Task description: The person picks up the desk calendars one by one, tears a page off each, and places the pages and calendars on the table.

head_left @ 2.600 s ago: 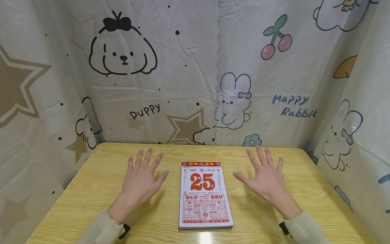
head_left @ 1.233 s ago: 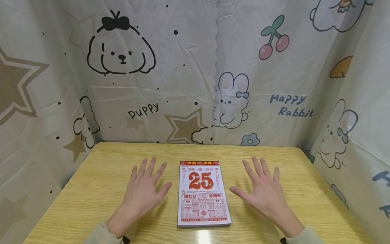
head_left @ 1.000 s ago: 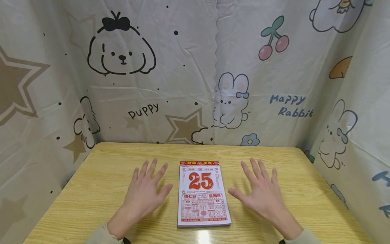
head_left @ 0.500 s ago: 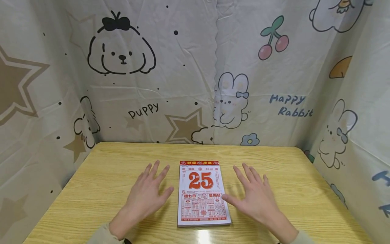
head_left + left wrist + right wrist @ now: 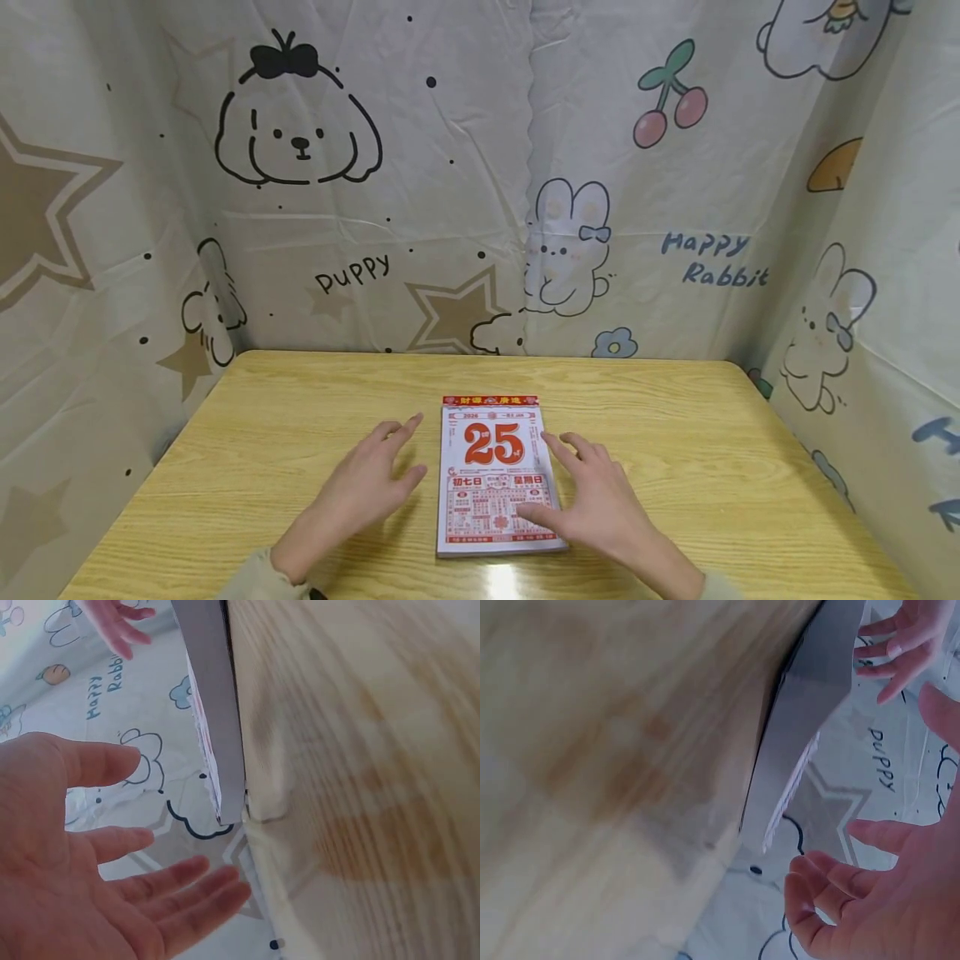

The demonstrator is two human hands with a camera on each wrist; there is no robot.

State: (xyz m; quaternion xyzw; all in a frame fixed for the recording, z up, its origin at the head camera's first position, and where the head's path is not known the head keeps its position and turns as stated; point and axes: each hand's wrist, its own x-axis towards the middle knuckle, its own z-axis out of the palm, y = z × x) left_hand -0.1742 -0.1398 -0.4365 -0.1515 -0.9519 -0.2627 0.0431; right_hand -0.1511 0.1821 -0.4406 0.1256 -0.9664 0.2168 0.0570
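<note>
A tear-off calendar (image 5: 495, 492) lies face up on the wooden table, with a red header strip and a large red 25. My left hand (image 5: 367, 479) is held just off its left edge, fingers extended toward it and thumb apart. On the other side my right hand (image 5: 603, 504) overlaps the calendar's right edge in the head view, its thumb over the lower printed part. The right wrist view shows the right hand's fingers (image 5: 810, 907) loosely bent beside the thick block of pages (image 5: 802, 712). Both hands are without anything in their grasp.
The yellow wood-grain table (image 5: 277, 417) carries the calendar near its middle front. A printed cloth curtain (image 5: 450, 192) with cartoon animals hangs behind the table and along both sides.
Both hands have come lower and turned inward, the right one moving left until it overlaps the calendar. Their spread fingers have drawn closer together. The calendar lies where it was.
</note>
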